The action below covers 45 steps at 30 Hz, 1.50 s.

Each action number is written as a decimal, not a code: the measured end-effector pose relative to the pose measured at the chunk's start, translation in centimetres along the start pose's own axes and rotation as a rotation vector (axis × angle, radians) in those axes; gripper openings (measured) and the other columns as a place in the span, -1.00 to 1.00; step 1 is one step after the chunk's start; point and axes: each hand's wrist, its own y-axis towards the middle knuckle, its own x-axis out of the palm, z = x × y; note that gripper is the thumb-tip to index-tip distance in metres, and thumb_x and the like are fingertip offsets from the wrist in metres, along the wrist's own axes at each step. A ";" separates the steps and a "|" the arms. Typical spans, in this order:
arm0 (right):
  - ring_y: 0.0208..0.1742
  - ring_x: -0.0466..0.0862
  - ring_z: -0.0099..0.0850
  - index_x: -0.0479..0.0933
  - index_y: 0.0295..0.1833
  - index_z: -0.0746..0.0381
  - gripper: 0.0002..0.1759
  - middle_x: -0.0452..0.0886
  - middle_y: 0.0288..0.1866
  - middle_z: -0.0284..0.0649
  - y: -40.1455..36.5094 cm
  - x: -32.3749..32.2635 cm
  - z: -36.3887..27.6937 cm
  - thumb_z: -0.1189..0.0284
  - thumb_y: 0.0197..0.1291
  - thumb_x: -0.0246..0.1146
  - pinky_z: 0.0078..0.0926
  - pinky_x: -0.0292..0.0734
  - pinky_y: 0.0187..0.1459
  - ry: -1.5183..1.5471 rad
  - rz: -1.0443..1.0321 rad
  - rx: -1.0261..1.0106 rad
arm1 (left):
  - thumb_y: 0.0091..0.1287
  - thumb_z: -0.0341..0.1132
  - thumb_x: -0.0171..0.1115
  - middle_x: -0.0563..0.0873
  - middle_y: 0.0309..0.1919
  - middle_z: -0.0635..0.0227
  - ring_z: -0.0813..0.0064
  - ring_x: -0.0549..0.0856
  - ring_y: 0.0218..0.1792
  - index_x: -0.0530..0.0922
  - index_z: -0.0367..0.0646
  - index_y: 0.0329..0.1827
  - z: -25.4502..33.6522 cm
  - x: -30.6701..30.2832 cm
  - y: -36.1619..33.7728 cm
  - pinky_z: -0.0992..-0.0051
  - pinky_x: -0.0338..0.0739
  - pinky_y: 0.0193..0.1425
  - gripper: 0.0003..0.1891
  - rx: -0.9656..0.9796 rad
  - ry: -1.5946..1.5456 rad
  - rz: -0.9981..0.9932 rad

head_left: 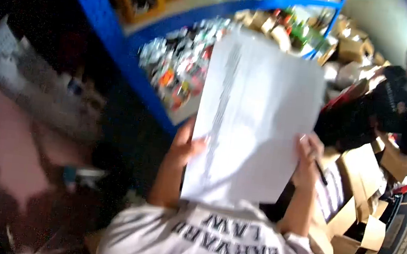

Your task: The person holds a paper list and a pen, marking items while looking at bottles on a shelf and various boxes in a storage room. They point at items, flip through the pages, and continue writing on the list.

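Note:
A large white sheet of paper (261, 114) with a column of small printed lines down its left part is held up before my chest. My left hand (190, 143) is closed on its left edge, thumb lying over the front. On the right edge my right hand (307, 157) pinches the sheet, and a dark pen (321, 173) sticks out from between its fingers. A shadow falls across the lower right of the paper. The print is too blurred to read.
Blue metal shelving (151, 98) stands ahead, its shelf covered with many small packaged items (181, 63). At right, a person in dark clothing (394, 104) is near opened cardboard boxes (360, 171). A pinkish surface (9, 138) lies at left.

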 end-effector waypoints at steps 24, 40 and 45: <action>-0.58 0.21 -0.74 0.47 -0.47 0.28 -0.75 0.33 -0.63 -0.53 0.1 1.4 -3.9 0.31 0.11 0.14 -0.79 0.04 -0.53 -0.046 0.223 -0.166 | -0.05 -0.49 -0.04 0.17 0.19 0.09 0.40 0.20 0.21 -0.17 -0.43 0.26 4.4 5.6 -1.0 0.40 0.01 0.25 -0.23 0.334 -0.016 0.040; -0.40 0.46 -0.57 0.52 -0.25 0.31 -0.71 0.55 -0.41 -0.28 1.6 1.0 -4.1 0.30 0.02 0.17 -0.72 0.29 -0.29 0.119 0.142 -0.076 | -0.06 -0.50 -0.02 0.17 0.18 0.04 0.36 0.19 0.20 -0.21 -0.45 0.26 5.1 5.2 0.5 0.37 0.00 0.25 -0.21 0.324 0.021 0.003; -0.34 0.47 -0.54 0.52 -0.21 0.32 -0.67 0.55 -0.37 -0.24 1.8 1.9 -3.8 0.28 0.00 0.17 -0.71 0.30 -0.22 0.089 0.262 -0.153 | -0.06 -0.47 -0.02 0.04 0.24 0.01 0.33 0.11 0.25 -0.27 -0.43 0.27 5.4 5.2 1.2 0.35 -0.05 0.27 -0.17 0.365 0.056 0.010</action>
